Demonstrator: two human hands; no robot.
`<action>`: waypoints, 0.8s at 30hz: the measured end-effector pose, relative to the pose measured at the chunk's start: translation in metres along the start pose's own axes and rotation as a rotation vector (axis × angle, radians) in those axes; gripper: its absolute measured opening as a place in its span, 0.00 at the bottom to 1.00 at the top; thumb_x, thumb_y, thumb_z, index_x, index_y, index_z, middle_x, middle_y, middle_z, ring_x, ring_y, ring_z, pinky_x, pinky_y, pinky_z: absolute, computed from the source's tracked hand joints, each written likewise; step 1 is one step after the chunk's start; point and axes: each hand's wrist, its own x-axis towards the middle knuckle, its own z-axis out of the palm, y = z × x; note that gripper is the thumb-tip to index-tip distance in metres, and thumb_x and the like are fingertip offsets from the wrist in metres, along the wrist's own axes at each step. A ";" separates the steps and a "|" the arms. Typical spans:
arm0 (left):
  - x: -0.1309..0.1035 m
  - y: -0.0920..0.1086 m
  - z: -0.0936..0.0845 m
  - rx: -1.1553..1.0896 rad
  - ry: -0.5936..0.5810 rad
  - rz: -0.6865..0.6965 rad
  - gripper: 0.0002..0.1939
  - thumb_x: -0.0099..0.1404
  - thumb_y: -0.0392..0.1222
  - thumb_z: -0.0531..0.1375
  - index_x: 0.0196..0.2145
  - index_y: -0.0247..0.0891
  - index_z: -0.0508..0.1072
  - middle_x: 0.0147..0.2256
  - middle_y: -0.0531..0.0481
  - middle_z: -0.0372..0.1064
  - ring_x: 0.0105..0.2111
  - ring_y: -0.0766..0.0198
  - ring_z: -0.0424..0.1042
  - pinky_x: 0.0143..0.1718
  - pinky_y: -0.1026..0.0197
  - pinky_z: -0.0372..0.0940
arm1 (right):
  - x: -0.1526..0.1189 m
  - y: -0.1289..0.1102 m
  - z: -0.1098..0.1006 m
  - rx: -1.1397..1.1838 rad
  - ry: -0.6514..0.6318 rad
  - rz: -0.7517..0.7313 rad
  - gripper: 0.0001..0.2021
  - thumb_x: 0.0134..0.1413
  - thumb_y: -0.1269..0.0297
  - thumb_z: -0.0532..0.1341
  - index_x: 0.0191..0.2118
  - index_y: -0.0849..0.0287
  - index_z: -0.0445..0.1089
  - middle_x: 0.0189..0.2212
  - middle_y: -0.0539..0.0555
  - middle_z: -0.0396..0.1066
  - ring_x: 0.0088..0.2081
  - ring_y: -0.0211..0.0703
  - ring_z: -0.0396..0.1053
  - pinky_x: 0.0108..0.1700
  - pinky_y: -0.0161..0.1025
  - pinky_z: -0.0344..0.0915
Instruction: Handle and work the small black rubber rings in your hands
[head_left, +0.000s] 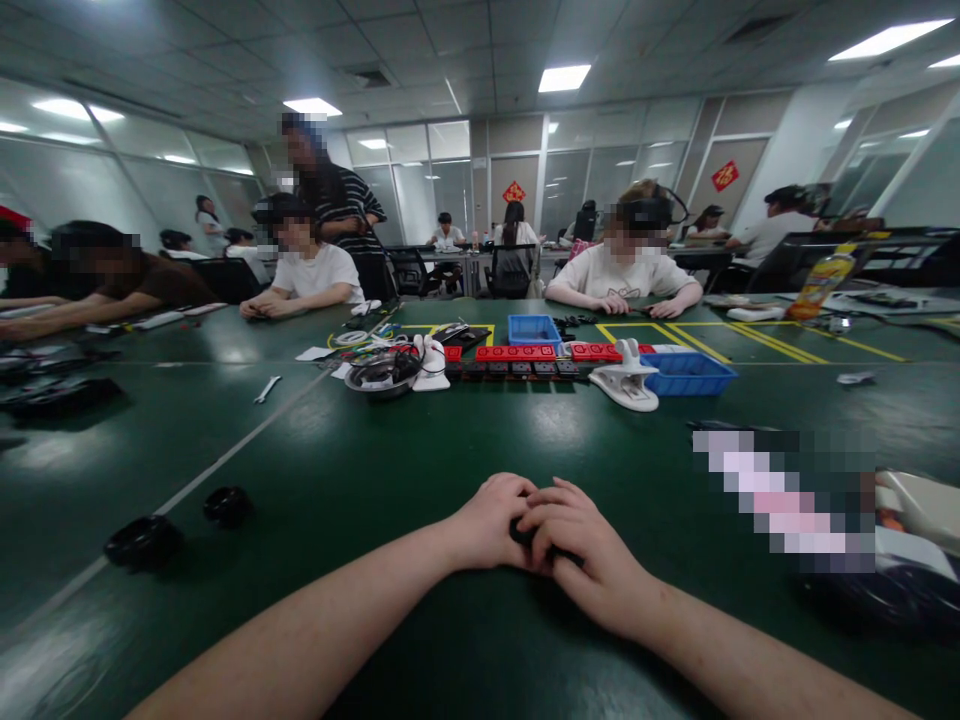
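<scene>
My left hand (499,520) and my right hand (581,550) meet over the green table (360,620), low in the middle of the view. Between them is a small black object (523,532), mostly covered by my fingers, so its shape is unclear. Both hands are curled round it and touch each other. On the left lie two black rounded parts, a larger one (142,542) and a smaller one (227,507), apart from my hands.
Beyond my hands stand a red power strip (517,354), a white clamp base (628,380), blue trays (688,374) and a metal bowl (382,375) with cables. A wrench (267,389) lies left. Black and white items crowd the right. People sit across the table.
</scene>
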 end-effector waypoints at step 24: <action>-0.005 0.024 0.013 0.112 0.179 -0.205 0.23 0.48 0.52 0.62 0.39 0.38 0.66 0.37 0.50 0.64 0.42 0.57 0.63 0.56 0.45 0.42 | 0.003 0.007 0.009 -0.418 0.157 0.304 0.09 0.45 0.60 0.60 0.30 0.58 0.63 0.28 0.52 0.63 0.33 0.46 0.60 0.36 0.44 0.57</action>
